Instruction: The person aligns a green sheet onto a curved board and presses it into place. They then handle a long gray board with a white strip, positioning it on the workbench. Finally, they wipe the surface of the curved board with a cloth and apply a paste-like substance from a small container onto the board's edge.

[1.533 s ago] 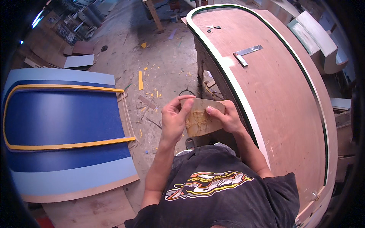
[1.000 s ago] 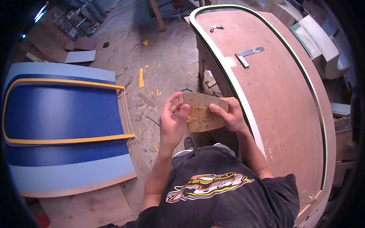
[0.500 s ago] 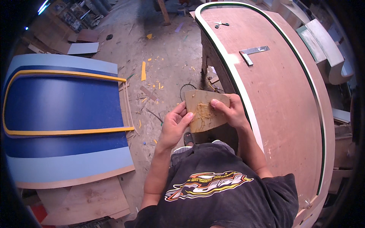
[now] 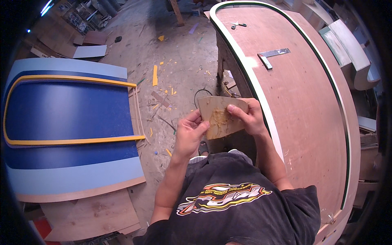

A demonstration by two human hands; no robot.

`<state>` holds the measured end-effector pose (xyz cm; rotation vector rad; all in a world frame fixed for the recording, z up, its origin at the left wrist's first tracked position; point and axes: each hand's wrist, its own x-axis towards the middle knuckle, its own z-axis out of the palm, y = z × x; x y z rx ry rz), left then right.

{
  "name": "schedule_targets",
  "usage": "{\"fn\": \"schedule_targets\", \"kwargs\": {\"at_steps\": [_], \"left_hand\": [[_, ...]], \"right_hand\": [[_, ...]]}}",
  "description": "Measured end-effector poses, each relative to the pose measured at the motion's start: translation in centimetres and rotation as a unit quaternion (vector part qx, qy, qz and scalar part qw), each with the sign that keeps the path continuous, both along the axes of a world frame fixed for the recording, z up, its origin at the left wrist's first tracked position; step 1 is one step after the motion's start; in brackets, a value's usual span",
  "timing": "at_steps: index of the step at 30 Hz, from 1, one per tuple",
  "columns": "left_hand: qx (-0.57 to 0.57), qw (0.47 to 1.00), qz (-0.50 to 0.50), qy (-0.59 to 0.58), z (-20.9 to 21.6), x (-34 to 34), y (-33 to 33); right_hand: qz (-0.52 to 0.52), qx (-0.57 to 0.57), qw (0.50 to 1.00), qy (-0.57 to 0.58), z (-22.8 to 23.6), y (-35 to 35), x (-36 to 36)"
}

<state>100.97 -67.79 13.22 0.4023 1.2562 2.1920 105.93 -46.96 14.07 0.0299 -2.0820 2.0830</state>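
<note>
Both hands hold a thin tan glue spreader (image 4: 216, 107) in front of my body. Its face is smeared with lumpy yellowish glue, and its left edge looks finely toothed. My left hand (image 4: 190, 132) pinches the left edge, thumb on the near face. On the other side my right hand (image 4: 250, 117) grips the right end, its thumb pressed on the face and its fingers behind, out of sight. The spreader is close to the near edge of a large wooden panel (image 4: 302, 110) on my right, which has a white and dark green curved strip around it.
Scissors (image 4: 238, 25) and a try square (image 4: 272, 56) lie on the wooden panel. At left stands a blue panel (image 4: 69, 110) with a raised yellow strip (image 4: 73, 142). Yellow offcuts (image 4: 155, 76) litter the concrete floor (image 4: 134, 49). White curved pieces (image 4: 353, 45) stand at far right.
My left hand has shifted slightly to the right and down along the spreader's edge, and the spreader has tilted a little. Both hands keep their hold.
</note>
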Motion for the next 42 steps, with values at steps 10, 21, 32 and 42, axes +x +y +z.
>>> {"fn": "schedule_targets", "kwargs": {"at_steps": [10,21,32,42], "left_hand": [[0.065,0.99,-0.045,-0.113,2.3,0.1,-1.6],[-0.019,0.997,-0.026,-0.073,2.7,1.0,-1.0],[-0.045,0.995,-0.036,-0.081,1.0,0.9,-2.3],[-0.019,0.994,0.074,-0.073,-1.8,-1.6,-2.6]], "right_hand": [[0.031,-0.147,0.989,0.004,-3.5,2.2,0.3],[0.058,-0.318,0.946,-0.041,-6.6,0.4,-0.9],[0.061,-0.33,0.941,-0.046,-6.7,0.1,-2.0],[0.007,-0.142,0.988,-0.059,-4.6,-2.6,-2.6]]}}
